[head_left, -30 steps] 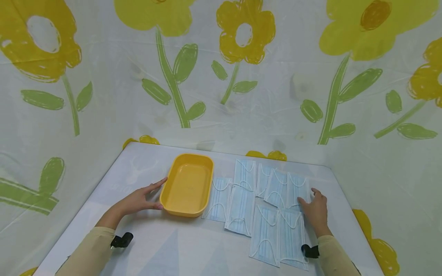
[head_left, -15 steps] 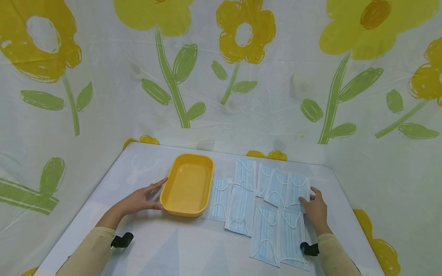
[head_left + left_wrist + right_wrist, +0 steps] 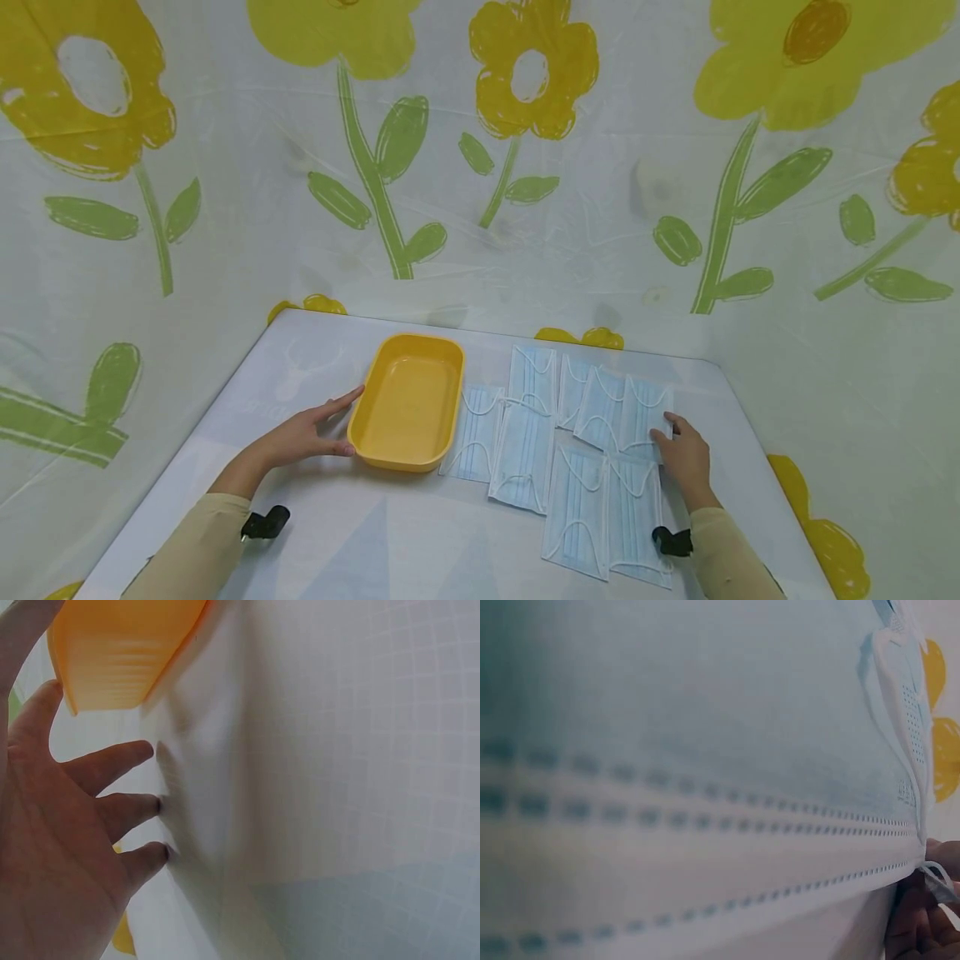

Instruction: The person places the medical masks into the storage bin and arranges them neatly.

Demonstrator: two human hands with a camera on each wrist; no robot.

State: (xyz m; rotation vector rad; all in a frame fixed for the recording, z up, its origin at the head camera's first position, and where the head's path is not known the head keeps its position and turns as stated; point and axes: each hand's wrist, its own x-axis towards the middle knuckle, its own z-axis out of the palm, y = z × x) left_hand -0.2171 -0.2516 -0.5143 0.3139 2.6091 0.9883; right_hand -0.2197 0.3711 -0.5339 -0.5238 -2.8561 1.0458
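A yellow plastic tray (image 3: 405, 408) stands left of the middle of the table. My left hand (image 3: 300, 435) touches its left side with the thumb and index finger spread; in the left wrist view the other fingers (image 3: 120, 817) are apart from the tray. Blue disposable face masks with white ear loops lie flat to the right of the tray, some overlapping. My right hand (image 3: 686, 458) is at the right edge of the rightmost upper face mask (image 3: 647, 408). In the right wrist view a bit of that mask's edge shows between my fingers (image 3: 919, 922), partly hidden.
Several more masks (image 3: 517, 454) spread between the tray and the near right, two of them (image 3: 573, 512) lying closest to me. The pale table (image 3: 330, 517) is enclosed by a flower-printed cloth (image 3: 585, 250) at the back and sides. A small black device sits on each wrist.
My right hand's index finger has come left onto the mask's edge, nearer the thumb. The left hand, the tray and the other masks look unmoved.
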